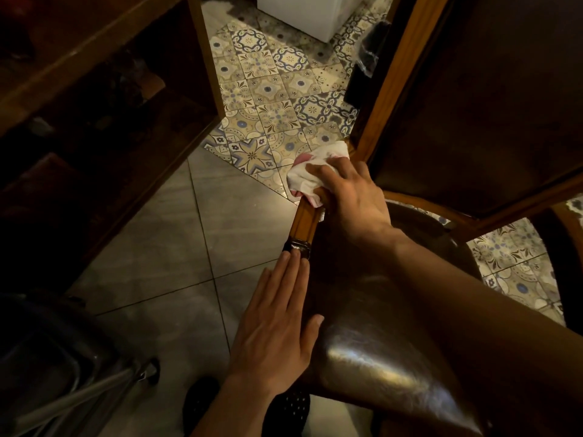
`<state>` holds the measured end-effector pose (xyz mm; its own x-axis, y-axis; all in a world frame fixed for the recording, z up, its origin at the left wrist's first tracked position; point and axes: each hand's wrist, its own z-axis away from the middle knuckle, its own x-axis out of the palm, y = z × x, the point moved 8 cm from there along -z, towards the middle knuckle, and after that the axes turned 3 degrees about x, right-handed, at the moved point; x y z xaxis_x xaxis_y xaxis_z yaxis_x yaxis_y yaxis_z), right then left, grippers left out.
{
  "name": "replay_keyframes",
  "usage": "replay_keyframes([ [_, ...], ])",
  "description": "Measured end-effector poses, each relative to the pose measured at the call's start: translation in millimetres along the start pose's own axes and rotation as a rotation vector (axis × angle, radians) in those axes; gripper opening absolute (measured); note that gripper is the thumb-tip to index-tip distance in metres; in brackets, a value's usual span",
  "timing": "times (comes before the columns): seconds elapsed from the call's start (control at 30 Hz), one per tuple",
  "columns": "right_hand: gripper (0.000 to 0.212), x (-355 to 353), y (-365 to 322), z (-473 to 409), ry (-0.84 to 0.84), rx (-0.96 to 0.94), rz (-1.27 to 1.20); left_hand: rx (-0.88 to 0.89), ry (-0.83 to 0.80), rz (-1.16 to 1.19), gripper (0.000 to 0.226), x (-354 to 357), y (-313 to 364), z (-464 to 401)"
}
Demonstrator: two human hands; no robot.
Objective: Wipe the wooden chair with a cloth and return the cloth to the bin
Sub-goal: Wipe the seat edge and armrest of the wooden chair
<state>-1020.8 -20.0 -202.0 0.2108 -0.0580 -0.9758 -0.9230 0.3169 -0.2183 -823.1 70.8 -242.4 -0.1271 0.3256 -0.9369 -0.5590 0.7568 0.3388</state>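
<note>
Chair: glossy dark seat fills lower right, its wooden side rail facing open grey floor tiles (bare on that side).
Right hand: clamps the cloth against the rail's far end.
Left hand: flat, fingers spread narrow, on the seat's near edge.
Cloth: white-pink, bunched on the rail.

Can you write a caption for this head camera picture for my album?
Right hand presses a white cloth onto the wooden chair frame while the flat left hand steadies the seat edge.
</note>
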Motion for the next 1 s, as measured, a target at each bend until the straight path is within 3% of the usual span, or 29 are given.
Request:
replay_keyframes([
  [0.07, 0.050, -6, -3, 6, 0.020, -0.005, -0.029, 0.003, -0.010, 0.006, 0.077, 1, -1, 1],
  [0.3, 0.068, -26, -13, 33, -0.057, 0.073, -0.083, 0.000, -0.053, 0.051, 0.077, -7, -1, 0],
  [0.5, 0.058, -56, -23, 63, -0.142, 0.083, -0.195, -0.064, 0.288, 0.225, 0.075, -108, -9, -42],
  [0.6, 0.056, -76, -32, 79, -0.142, 0.103, -0.275, 0.038, 0.187, 0.200, 0.078, -132, 2, -69],
  [0.7, 0.053, -104, -25, 99, -0.113, 0.187, -0.357, 0.145, 0.095, 0.173, 0.057, -147, 20, -79],
  [0.77, 0.053, -122, -17, 115, -0.095, 0.243, -0.365, 0.207, 0.062, 0.149, 0.054, -158, 34, -81],
  [0.9, 0.060, -155, -5, 148, -0.050, 0.313, -0.177, 0.350, 0.039, 0.070, 0.064, -183, 73, -87],
  [1.0, 0.056, -190, 4, 178, 0.053, 0.405, 0.009, 0.465, 0.022, 0.017, 0.058, -203, 114, -92],
])
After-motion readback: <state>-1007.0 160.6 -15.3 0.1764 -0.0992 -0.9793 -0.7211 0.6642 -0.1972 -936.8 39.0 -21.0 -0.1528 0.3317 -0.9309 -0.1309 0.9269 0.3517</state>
